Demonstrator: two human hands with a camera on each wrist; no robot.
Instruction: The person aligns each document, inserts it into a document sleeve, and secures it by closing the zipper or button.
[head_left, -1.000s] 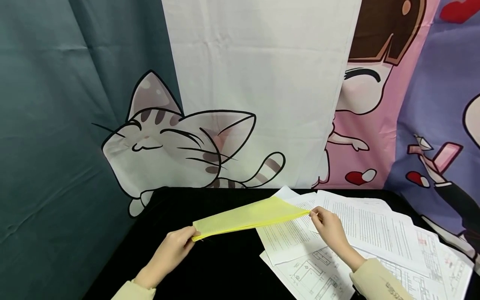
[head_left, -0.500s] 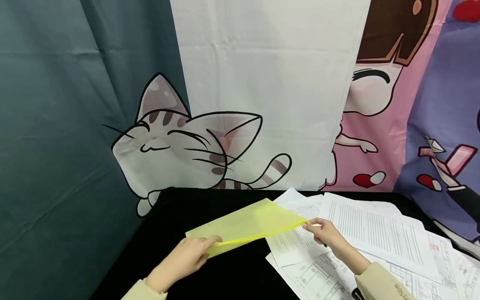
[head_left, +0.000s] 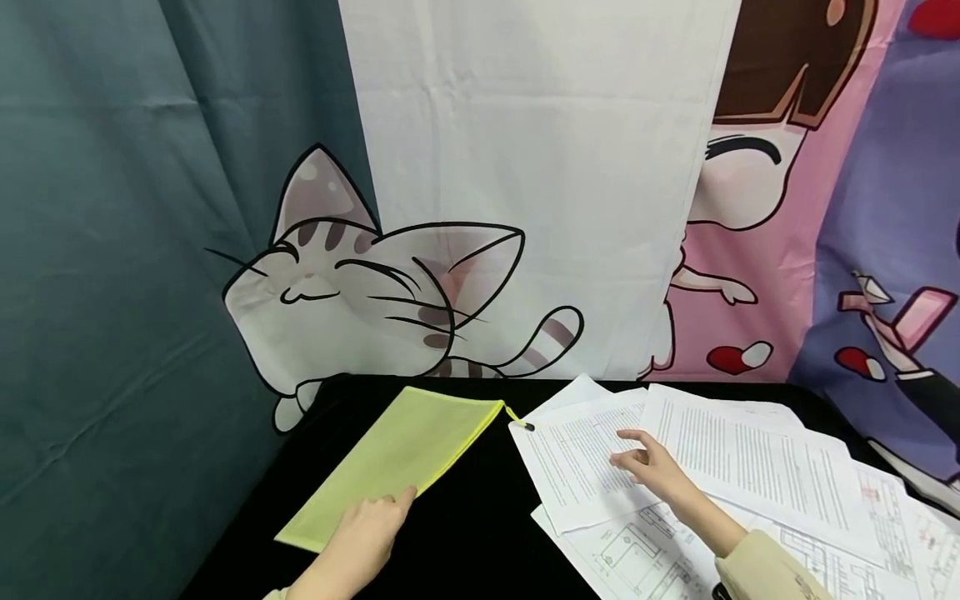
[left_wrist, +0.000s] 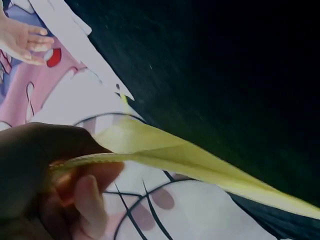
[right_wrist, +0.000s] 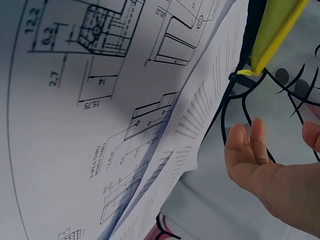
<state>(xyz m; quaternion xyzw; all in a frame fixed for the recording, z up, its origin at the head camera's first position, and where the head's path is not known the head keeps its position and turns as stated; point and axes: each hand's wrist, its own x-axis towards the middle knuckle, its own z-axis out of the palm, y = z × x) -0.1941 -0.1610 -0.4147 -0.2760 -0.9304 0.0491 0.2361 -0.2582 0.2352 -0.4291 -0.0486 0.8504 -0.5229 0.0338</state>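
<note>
A flat yellow zip file bag (head_left: 397, 450) lies slanted over the left part of the black table. From its far right corner a short yellow cord with a dark pull (head_left: 528, 427) reaches the paper edge. My left hand (head_left: 360, 533) holds the bag by its near right edge; in the left wrist view the textured edge (left_wrist: 95, 159) is pinched between thumb and fingers. My right hand (head_left: 656, 475) hovers above the printed sheets (head_left: 720, 454), fingers loosely spread and holding nothing. In the right wrist view the bag (right_wrist: 275, 35) appears beyond that hand, apart from it.
Several overlapping sheets with text and technical drawings (head_left: 630, 550) cover the table's right side. A small dark object (head_left: 720, 592) is mostly hidden by my right sleeve. Printed cloth curtains (head_left: 525, 167) hang behind the black table (head_left: 487, 542).
My right hand has let go of the bag's corner and opened. The left hand has brought the bag left and nearer, turning it, and the corded pull now shows.
</note>
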